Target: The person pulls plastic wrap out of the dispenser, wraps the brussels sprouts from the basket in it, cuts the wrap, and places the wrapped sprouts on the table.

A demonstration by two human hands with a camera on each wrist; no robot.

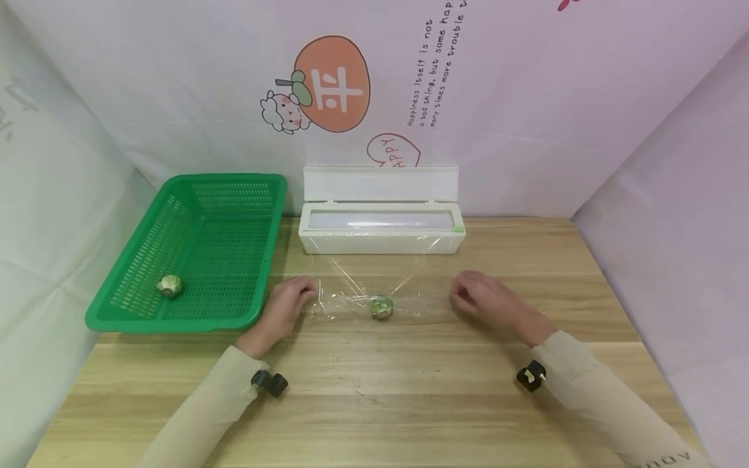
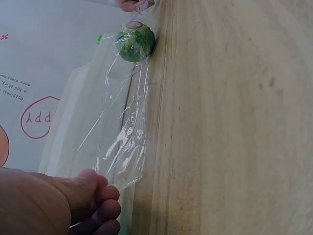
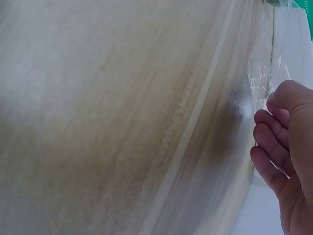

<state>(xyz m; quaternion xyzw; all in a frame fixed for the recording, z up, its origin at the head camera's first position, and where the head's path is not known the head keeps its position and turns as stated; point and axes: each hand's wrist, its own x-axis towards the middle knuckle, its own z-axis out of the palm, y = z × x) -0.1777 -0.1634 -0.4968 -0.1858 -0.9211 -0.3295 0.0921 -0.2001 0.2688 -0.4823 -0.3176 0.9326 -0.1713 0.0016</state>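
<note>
Presently, I am pinching one sheet of clear film (image 1: 349,278) at both sides, left hand (image 1: 287,304) and right hand (image 1: 488,300) each gripping an edge. Film: running out of the white dispenser box (image 1: 381,244), whose lid (image 1: 380,184) is standing open. One green sprout (image 1: 382,308): sitting on the bench (image 1: 374,403) between the hands, by the film's near edge. Green basket (image 1: 193,325): crowding the left hand, holding a second sprout (image 1: 170,286). Printed wall cloth (image 1: 497,130): rising behind the box.

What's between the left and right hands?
Between left hand and right hand: clear plastic wrap, with one Brussels sprout near mid-span. Head view shows it.
</note>
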